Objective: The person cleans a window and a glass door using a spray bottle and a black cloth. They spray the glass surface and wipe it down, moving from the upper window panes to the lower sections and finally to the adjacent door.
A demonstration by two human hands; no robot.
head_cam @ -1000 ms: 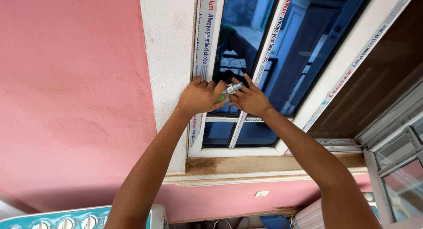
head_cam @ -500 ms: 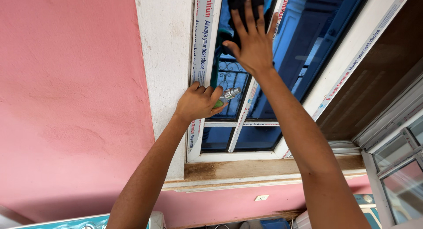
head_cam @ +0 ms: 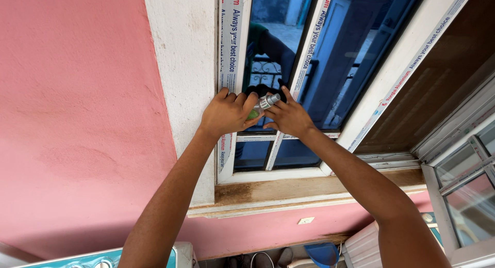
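My left hand (head_cam: 227, 113) grips a small green spray bottle (head_cam: 256, 113) with a silver nozzle (head_cam: 269, 101), held against the white window frame (head_cam: 228, 67). My right hand (head_cam: 289, 117) is just to the right of the nozzle, touching it. Its fingers hold a black cloth (head_cam: 259, 89) against the blue-tinted glass (head_cam: 273, 36). A white mullion (head_cam: 304, 56) with printed protective tape runs up between the panes behind my right hand.
A pink wall (head_cam: 77, 118) fills the left. A stained sill (head_cam: 309, 188) runs below the window. An open window sash (head_cam: 464, 180) juts in at the right. Below are a teal and white appliance (head_cam: 93, 257), a blue object (head_cam: 322, 252) and a white wall socket (head_cam: 306, 220).
My right hand, which was pressing the cloth high up on the glass half a second ago, has come back down beside the bottle's nozzle. My left hand stayed on the frame.
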